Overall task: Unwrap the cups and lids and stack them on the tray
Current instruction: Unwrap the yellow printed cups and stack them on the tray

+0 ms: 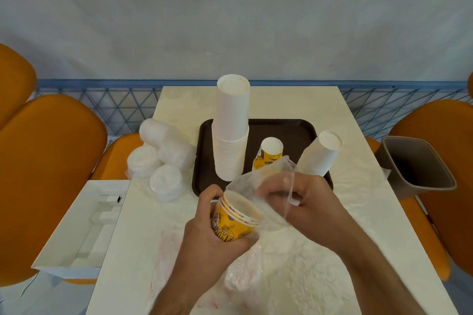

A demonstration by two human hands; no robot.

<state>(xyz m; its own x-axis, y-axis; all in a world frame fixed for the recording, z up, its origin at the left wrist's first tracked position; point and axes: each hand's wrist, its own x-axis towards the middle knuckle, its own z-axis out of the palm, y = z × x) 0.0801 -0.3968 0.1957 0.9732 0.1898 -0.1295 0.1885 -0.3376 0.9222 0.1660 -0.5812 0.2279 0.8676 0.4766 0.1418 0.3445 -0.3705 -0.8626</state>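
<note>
My left hand (212, 227) grips a short stack of yellow printed cups (236, 220) over the table's near middle, rims facing up and to the right. My right hand (304, 202) pinches the clear plastic wrapper (258, 184) that bunches up around those rims. On the dark brown tray (286, 128) stand a tall upside-down stack of white cups (231, 125), an upside-down yellow cup stack (268, 152) and a shorter white cup stack (321, 153) leaning at the tray's right edge. Wrapped white lids (163, 158) lie in several bundles left of the tray.
Crumpled clear wrappers (245, 273) lie on the white table (358, 212) in front of me. A grey waste bin (419, 166) stands at the right, an open white box (84, 225) at the left. Orange chairs (51, 161) flank the table.
</note>
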